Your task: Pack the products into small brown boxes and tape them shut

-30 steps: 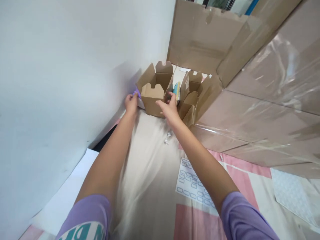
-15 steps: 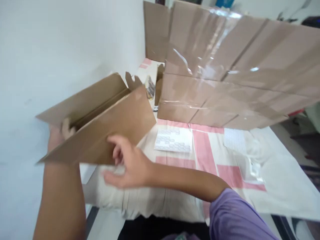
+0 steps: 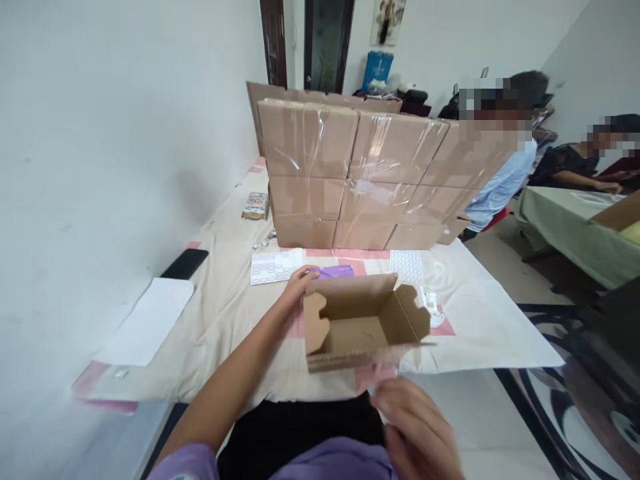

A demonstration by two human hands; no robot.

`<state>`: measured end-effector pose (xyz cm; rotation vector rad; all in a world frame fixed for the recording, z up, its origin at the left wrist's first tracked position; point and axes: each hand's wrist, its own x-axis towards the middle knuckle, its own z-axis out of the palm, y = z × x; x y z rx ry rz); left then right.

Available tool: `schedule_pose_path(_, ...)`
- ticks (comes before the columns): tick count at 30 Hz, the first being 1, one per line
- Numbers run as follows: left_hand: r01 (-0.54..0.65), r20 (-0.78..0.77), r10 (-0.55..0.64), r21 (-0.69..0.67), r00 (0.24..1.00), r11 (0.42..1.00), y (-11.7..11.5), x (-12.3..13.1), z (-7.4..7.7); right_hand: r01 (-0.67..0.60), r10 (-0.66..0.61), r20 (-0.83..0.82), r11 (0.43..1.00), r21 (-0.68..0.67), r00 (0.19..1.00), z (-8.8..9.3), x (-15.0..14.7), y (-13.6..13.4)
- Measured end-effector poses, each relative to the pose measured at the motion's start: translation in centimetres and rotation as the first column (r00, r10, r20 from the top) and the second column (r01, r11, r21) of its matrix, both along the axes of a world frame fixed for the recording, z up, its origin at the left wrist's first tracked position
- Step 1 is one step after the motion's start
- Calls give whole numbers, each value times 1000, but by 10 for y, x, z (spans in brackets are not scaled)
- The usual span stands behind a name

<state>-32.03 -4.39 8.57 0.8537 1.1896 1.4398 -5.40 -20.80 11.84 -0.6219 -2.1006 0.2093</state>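
An open brown cardboard box [image 3: 367, 327] with raised flaps sits at the near edge of the cloth-covered table, its inside bare. Beyond its far left corner, my left hand [image 3: 301, 279] has its fingers on the end of a flat purple packet [image 3: 336, 271], which is partly behind the box flap. Close to my body, below the box's right front, is my right hand [image 3: 417, 423]. Motion smears its fingers, so whether they hold anything does not show.
A wall of taped cardboard boxes [image 3: 380, 173] stands across the table. Printed sheets [image 3: 273, 265], a small box [image 3: 255, 205], a black phone [image 3: 185, 264], white paper [image 3: 150, 320] and a clear plastic bag [image 3: 435, 313] lie around. Two people are beyond, at right.
The cardboard box has gone from my raised hands at the left to the table in front of me. A purple packet now shows at my left hand. My right hand has drawn back towards my body.
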Motion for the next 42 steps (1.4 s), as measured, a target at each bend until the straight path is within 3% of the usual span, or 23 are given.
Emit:
schedule_pose_path(3,-207,53,203,85,978,975,-10,-44,34,175,-196,66,955,239,978,38,32,4)
schedule_pose_path(6,-367,213,324,213,922,905,-32,-66,84,271,-319,231,938,217,919,45,38,33)
schedule_pose_path(7,-355,252,298,221,921,908,-41,-61,98,273,-314,242,943,189,918,39,36,43)
schedule_pose_path(9,-193,172,164,168,971,967,-58,-35,112,290,-315,191,946,146,930,22,32,56)
schedule_pose_path(11,104,-107,-93,105,990,989,-68,2,107,373,-378,67,924,83,923,1,27,59)
schedule_pose_path(13,369,-454,-325,9,829,929,-68,36,90,498,-498,-99,867,-35,861,-19,23,54)
schedule_pose_path(15,487,-643,-426,-94,637,869,-58,55,73,568,-586,-240,810,-145,774,-35,20,46)
schedule_pose_path(17,517,-733,-427,-120,530,847,-43,60,63,578,-611,-289,791,-199,737,-45,18,41)
schedule_pose_path(20,490,-838,-317,-69,444,869,-23,59,60,559,-590,-270,808,-187,761,-46,15,39)
schedule_pose_path(23,479,-917,-259,-89,303,873,-9,64,59,559,-564,-207,825,-84,800,-40,12,41)
schedule_pose_path(25,522,-931,-289,-136,224,842,-1,71,57,556,-548,-174,831,2,818,-36,9,42)
schedule_pose_path(28,560,-930,-319,-167,185,811,6,77,57,552,-536,-168,832,65,827,-35,6,44)
schedule_pose_path(31,556,-911,-336,-156,237,816,4,75,66,549,-538,-178,835,20,824,-36,6,43)
schedule_pose_path(33,646,-883,-423,-204,202,736,-2,73,74,546,-537,-190,838,-5,822,-37,6,42)
schedule_pose_path(36,765,-876,-482,-334,-37,550,-8,77,83,538,-525,-202,843,10,827,-37,6,41)
schedule_pose_path(37,754,-881,-457,-380,-120,536,-8,79,84,530,-516,-203,848,18,832,-37,5,41)
schedule_pose_path(40,607,-846,-407,-531,-344,591,0,90,90,504,-489,-209,863,24,847,-37,5,42)
schedule_pose_path(42,548,-801,-406,-598,-440,585,7,95,95,494,-480,-207,869,18,852,-38,6,45)
